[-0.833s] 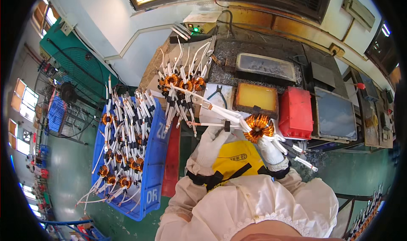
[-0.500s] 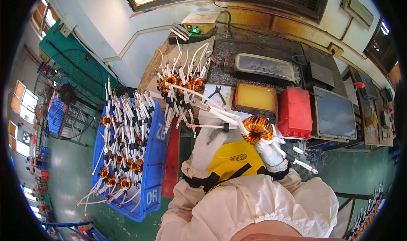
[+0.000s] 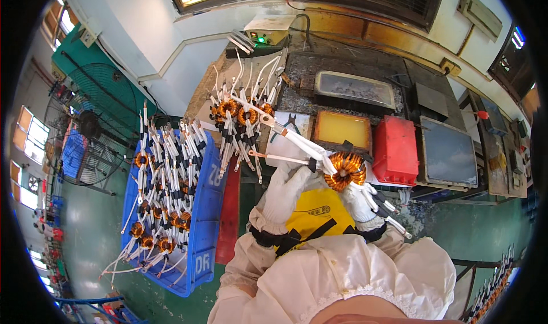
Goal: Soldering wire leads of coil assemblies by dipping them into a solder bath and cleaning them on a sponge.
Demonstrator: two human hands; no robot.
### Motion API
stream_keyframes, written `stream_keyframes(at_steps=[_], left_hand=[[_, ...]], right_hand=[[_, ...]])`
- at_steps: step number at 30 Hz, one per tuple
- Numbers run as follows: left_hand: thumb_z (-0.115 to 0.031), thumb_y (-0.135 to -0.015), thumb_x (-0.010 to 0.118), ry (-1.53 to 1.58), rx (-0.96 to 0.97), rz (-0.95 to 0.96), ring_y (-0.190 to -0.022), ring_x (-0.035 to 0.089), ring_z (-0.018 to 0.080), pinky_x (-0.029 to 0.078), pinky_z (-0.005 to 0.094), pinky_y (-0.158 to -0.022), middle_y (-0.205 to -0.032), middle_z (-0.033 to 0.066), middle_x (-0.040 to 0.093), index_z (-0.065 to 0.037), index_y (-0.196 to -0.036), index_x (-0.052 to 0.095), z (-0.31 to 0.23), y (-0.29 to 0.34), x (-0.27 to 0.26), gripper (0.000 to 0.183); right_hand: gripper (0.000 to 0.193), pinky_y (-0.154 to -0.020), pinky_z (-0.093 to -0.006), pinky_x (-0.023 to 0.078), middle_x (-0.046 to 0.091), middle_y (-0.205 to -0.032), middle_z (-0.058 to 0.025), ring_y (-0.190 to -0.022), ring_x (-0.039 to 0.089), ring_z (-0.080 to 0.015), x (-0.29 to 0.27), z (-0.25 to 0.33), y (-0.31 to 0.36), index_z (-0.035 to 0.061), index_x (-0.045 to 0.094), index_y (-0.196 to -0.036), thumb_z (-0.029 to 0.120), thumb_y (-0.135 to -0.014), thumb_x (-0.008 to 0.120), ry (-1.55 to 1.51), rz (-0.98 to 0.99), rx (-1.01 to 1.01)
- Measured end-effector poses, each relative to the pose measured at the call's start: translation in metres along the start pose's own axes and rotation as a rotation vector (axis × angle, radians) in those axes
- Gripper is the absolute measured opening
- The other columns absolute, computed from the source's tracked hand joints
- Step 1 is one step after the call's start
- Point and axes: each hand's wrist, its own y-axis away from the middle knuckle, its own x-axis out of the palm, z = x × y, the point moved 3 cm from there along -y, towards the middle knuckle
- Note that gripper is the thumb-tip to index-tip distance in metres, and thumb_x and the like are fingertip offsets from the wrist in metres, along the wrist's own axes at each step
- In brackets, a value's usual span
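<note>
Leads (image 3: pixel 305 146) swung outward; my right hand (image 3: pixel 356 204) holds the coil (image 3: pixel 334 177), rightward of my left hand (image 3: pixel 283 195), whose grip I cannot tell.

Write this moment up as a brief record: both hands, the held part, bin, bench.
Left hand: white-gloved, by the white leads; grip unclear
Right hand: white-gloved, holding the copper coil from below
Held part: ring-shaped, white leads attached
Blue bin: left of bench, filled with similar coils
Bench: more coils, pliers, yellow-filled tray, red box
</note>
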Motion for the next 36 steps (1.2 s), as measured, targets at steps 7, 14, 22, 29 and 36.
stream_keyframes(at_steps=[7, 14, 22, 29, 36], left_hand=[[-0.004, -0.09, 0.043, -0.114, -0.015, -0.027, -0.102, 0.053, 0.0192, 0.043, 0.0335, -0.091, -0.112, 0.0104, 0.054, 0.001, -0.122, 0.043, 0.0, 0.003, -0.004, 0.032], [-0.017, -0.095, 0.041, -0.201, -0.005, -0.162, -0.103, 0.052, 0.0171, 0.042, 0.0301, -0.092, -0.114, 0.0108, 0.052, 0.003, -0.122, 0.041, 0.005, 0.002, -0.014, 0.034], [-0.023, -0.095, 0.043, 0.088, -0.084, -0.066, -0.097, 0.055, 0.016, 0.048, 0.0279, -0.082, -0.109, 0.0097, 0.054, 0.004, -0.119, 0.045, 0.007, -0.002, -0.009, 0.036], [-0.021, -0.093, 0.047, -0.267, -0.145, 0.027, -0.087, 0.055, 0.0128, 0.049, 0.0267, -0.076, -0.1, 0.0073, 0.057, 0.001, -0.114, 0.052, 0.027, -0.002, -0.039, 0.031], [-0.017, -0.09, 0.051, 0.025, -0.256, -0.239, -0.083, 0.057, 0.0155, 0.049, 0.0297, -0.073, -0.092, 0.0068, 0.059, -0.001, -0.112, 0.05, 0.038, -0.012, -0.075, 0.028]], right_hand=[[0.048, -0.098, -0.0466, 0.037, 0.046, -0.126, -0.0163, -0.12, 0.042, -0.0265, 0.099, 0.064, -0.009, -0.0002, 0.04, -0.125, 0.026, -0.087, 0.054, -0.373, 0.29, 0.022], [0.053, -0.08, -0.0361, 0.046, 0.051, -0.116, -0.0087, -0.094, 0.054, -0.0222, 0.054, 0.038, -0.003, 0.0026, 0.038, -0.127, 0.031, -0.086, 0.056, -0.212, 0.296, 0.212], [0.016, -0.059, -0.0216, 0.044, 0.05, -0.084, -0.0007, -0.068, 0.048, -0.0075, -0.049, -0.029, 0.0, 0.0076, 0.051, -0.105, 0.01, -0.093, 0.041, -0.007, 0.023, 0.332], [0.017, -0.081, -0.0267, 0.041, 0.051, -0.097, -0.0034, -0.087, 0.049, -0.0104, -0.084, -0.004, 0.002, 0.0071, 0.049, -0.108, 0.014, -0.095, 0.04, 0.228, -0.084, 0.081], [0.051, -0.094, -0.0383, 0.039, 0.041, -0.13, -0.0143, -0.114, 0.046, -0.0258, 0.012, 0.064, -0.004, 0.0015, 0.035, -0.129, 0.034, -0.092, 0.045, -0.016, 0.07, 0.099]])
